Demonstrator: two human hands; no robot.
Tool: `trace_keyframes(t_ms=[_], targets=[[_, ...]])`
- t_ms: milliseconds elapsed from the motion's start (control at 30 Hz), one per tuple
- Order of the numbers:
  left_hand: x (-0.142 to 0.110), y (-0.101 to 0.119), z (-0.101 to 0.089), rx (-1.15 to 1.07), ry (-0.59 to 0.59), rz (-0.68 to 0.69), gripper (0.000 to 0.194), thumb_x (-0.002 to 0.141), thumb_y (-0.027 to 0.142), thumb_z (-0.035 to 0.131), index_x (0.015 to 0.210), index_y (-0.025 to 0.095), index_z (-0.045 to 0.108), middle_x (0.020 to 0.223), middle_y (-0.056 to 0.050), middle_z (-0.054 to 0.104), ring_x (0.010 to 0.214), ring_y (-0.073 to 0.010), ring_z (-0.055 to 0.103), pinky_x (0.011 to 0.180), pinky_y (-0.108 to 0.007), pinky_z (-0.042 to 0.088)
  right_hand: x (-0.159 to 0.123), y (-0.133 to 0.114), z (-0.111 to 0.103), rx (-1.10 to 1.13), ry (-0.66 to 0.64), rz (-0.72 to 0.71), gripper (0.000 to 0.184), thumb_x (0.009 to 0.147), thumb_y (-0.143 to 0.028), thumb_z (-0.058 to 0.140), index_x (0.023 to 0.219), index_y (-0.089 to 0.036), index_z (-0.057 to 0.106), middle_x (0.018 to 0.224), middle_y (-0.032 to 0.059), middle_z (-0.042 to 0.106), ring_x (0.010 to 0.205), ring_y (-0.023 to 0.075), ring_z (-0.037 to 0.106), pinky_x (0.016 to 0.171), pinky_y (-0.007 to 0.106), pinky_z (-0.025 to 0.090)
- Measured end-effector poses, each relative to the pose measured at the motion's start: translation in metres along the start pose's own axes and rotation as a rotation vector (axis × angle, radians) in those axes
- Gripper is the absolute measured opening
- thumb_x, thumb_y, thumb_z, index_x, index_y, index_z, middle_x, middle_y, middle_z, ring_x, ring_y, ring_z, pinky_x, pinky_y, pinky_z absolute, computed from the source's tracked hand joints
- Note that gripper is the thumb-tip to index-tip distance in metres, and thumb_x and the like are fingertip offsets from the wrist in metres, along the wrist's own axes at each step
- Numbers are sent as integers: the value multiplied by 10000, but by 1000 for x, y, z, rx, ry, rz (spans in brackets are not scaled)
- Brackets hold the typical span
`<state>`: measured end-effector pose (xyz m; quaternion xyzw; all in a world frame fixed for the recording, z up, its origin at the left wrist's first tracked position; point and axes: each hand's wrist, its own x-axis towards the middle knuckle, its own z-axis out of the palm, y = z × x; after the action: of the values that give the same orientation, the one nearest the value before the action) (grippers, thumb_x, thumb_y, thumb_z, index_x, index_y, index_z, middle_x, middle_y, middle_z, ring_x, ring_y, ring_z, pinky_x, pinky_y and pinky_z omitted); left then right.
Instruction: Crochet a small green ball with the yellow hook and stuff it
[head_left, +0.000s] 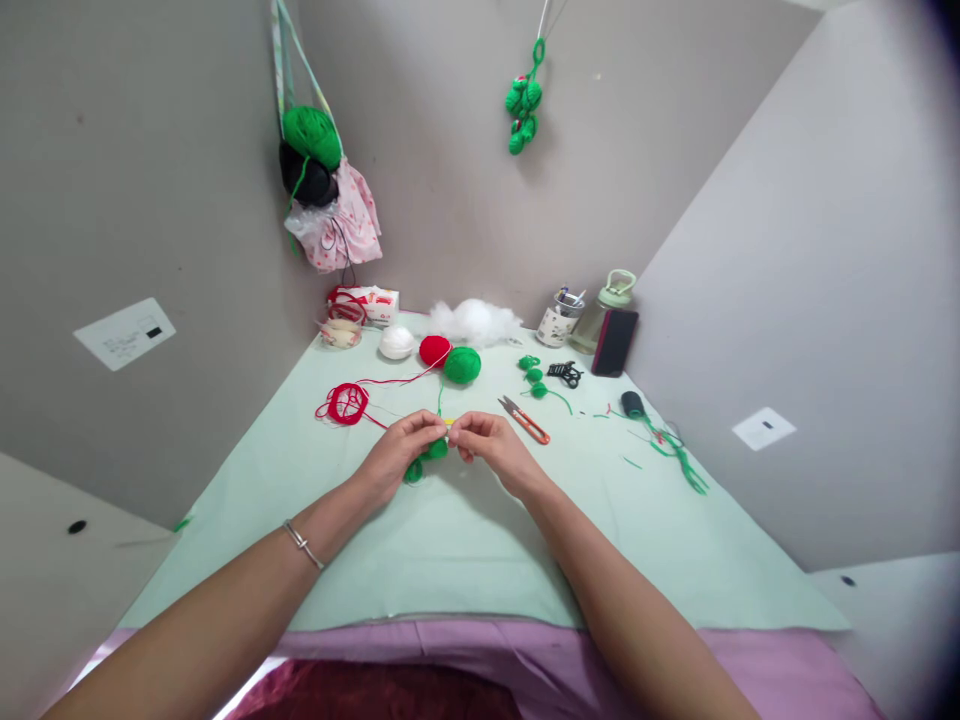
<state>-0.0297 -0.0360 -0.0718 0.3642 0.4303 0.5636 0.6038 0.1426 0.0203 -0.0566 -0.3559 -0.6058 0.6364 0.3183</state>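
My left hand point(405, 448) is closed in a pinch around a small green crochet piece point(436, 450), parts of which hang below its fingers. Close beside it, my right hand point(484, 440) is also pinched, its fingertips almost meeting those of the left. What the right fingers hold is too small to make out. A short yellow bit point(450, 424) shows between the two hands, maybe part of a tool. Green yarn runs up from the hands to a green yarn ball point(462, 365). Just right of the right hand lies a pair of orange thread snips point(526, 420).
Behind are a red yarn ball point(434, 351), white yarn ball point(396, 343) and white stuffing point(476, 321). Red yarn point(348, 404) lies left. Rightward are green crochet pieces point(534, 375), a phone point(616, 342), a bottle point(600, 318), a pen tin point(558, 322) and black thread point(632, 404).
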Motion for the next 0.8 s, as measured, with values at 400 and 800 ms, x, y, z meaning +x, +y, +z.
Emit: trace_keyframes(t_ms=[400,800], targets=[[-1,6,0,-81,-86,-9,191,780,324,842,814,207,694,768,-5,679,742,-151,609,693,-240,456,1,3,8,-56,152,-85,162,732,-338,740,746,-208,644,631,-37,641,569,117,504,601,282,391],[11,3,-14,-265,41,4,161,916,263,782,885,172,653,794,24,652,728,-135,650,692,-268,552,1,5,8,8,-12,-41,278,685,-394,878,700,-192,688,609,-36,631,549,109,505,581,275,384]])
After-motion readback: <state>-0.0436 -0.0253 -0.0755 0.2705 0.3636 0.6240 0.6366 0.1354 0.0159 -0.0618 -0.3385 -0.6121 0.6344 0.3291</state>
